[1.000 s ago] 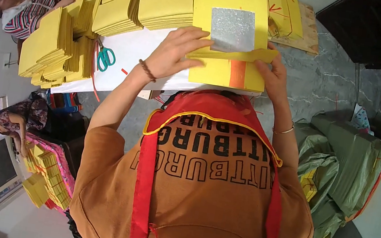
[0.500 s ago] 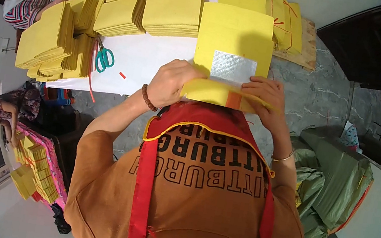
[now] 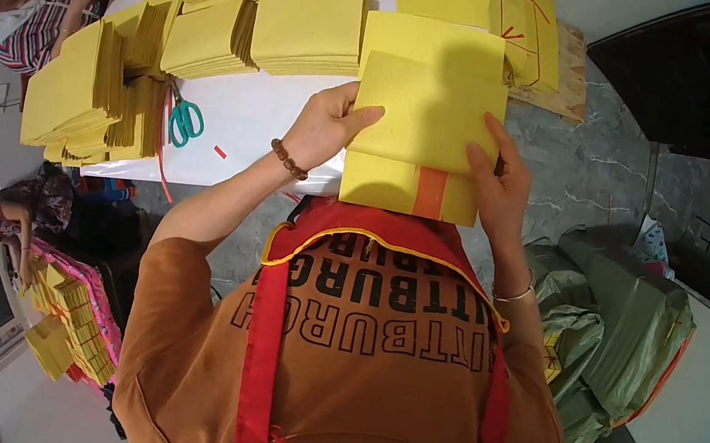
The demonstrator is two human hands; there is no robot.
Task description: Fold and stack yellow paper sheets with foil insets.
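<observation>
A yellow joss paper sheet (image 3: 426,107) lies in front of me at the table's near edge, its near part folded up and over. An orange-red patch (image 3: 430,192) shows on the strip closest to my apron. My left hand (image 3: 326,127) grips the left edge, its thumb on top and its other fingers mostly hidden beneath. At the right edge, my right hand (image 3: 502,176) pinches the fold between thumb and fingers. Any silver foil on the sheet is out of sight under the folded part.
Stacks of folded yellow paper (image 3: 307,30) fill the table's left and far side. Green-handled scissors (image 3: 186,120) lie near a red scrap (image 3: 220,152). Tied yellow bundles (image 3: 535,41) stand far right. One co-worker (image 3: 48,6) handles paper; another person (image 3: 12,221) works lower left. Green-wrapped bales (image 3: 615,321) stand right.
Both hands have moved away from me, carrying the lifted near edge over. The folded part now lies flatter and covers the silver foil patch that showed before.
</observation>
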